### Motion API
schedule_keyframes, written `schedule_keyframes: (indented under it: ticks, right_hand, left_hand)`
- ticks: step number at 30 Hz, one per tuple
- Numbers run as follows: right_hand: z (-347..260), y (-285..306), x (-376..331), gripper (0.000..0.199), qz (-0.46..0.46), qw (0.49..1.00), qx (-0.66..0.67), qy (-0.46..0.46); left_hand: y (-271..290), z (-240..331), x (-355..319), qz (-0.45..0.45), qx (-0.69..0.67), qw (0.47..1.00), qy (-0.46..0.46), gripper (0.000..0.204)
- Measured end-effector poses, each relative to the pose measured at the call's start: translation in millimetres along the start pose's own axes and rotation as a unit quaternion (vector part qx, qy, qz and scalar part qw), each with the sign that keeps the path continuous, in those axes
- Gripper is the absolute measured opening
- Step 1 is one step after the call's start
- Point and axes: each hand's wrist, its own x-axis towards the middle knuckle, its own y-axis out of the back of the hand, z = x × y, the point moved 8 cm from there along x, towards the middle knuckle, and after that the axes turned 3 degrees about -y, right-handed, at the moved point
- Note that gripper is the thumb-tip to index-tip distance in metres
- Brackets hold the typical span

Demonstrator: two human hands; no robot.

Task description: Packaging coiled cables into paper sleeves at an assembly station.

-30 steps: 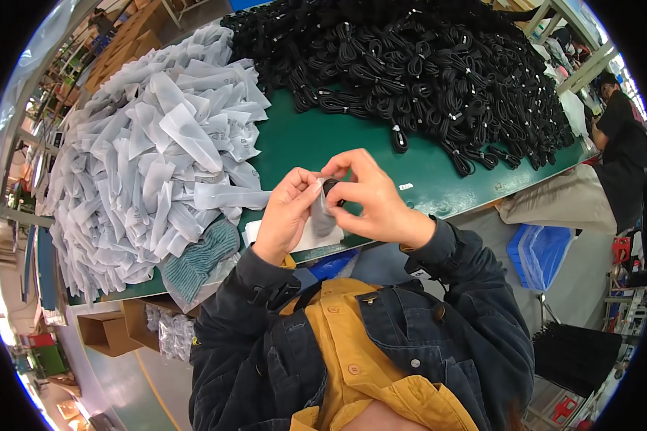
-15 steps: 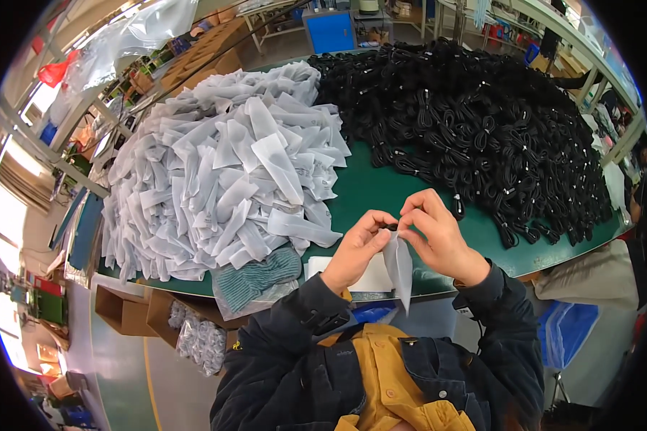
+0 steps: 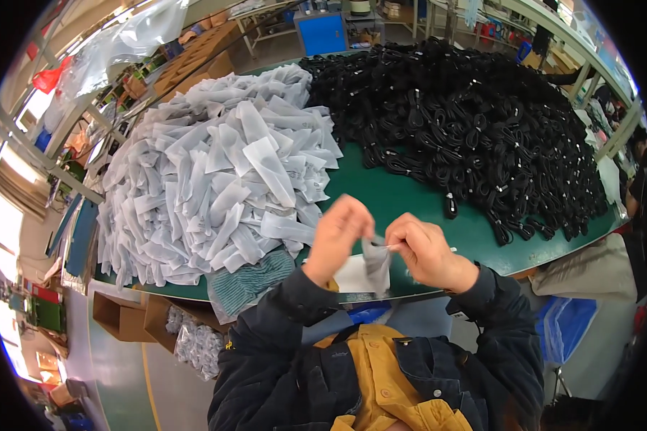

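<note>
Workshop floor, shelving and stacked cartons curve around the rim of my view, with a blue cabinet [image 3: 322, 34] beyond the far edge of a green table [image 3: 377, 179]. Across the left half of that tabletop I see a broad heap of pale translucent pouches [image 3: 194, 187], and behind it to the right a large mound of coiled black cables [image 3: 474, 136], many tied with small white bands. One cable bundle [image 3: 450, 206] sticks out from the near side of the mound, onto the bare green. Close to the table's front edge, both hands work in front of the torso. I have the right hand [image 3: 424, 251] in a narrow pinch, thumb and finger closed on the upper edge of a grey-white pouch [image 3: 377, 267], which hangs down, blurred, between the two hands and over a white sheet [image 3: 354, 276] lying at the edge. The left hand [image 3: 343, 237] is smeared by motion, its fingertips near the top of that pouch; I cannot tell whether they grip it. Nor can I make out what is inside. Just left of the sheet, a teal striped cloth [image 3: 248, 276] lies at the foot of the pale heap, partly on clear plastic. Below the table on the left I see cardboard boxes [image 3: 115, 320], and on the right a blue bin [image 3: 569, 323] with a clear liner.
</note>
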Motion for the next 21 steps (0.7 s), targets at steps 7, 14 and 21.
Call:
schedule_keyframes:
  ticks: [7,14,21]
  right_hand:
    - [16.0,-1.1,6.9,0.009,0.093,0.993,-0.002,-0.072]
    - [9.8,28.1,29.7,0.011,0.142,0.989,-0.041,0.027]
    - [133.5,46.3,34.0,0.018,0.157,0.968,-0.110,-0.165]
  left_hand:
    - [-42.8,-24.9,-14.5,0.069,-0.344,0.927,0.131,0.043]
    - [-62.2,-43.6,-40.0,-0.091,-0.227,0.947,0.208,0.048]
    - [205.3,40.3,41.3,0.266,0.351,0.897,-0.025,0.050]
